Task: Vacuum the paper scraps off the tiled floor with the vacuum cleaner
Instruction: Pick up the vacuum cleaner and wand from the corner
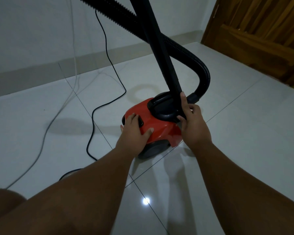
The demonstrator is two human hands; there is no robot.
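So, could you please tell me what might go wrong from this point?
The black power cord and a white cable lie looped on the floor beside the vacuum cleaner; feet or wheels might snag them. The right hand grips the long tube low down, so its top could swing sideways. The hose crosses the tube and may tangle when pulled.

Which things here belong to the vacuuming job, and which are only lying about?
Job: red vacuum cleaner, its ribbed hose, black tube gripped by the right hand, black cord, tiled floor; left hand rests on the cleaner.
Lying about: white cable, wooden door. No paper scraps visible.
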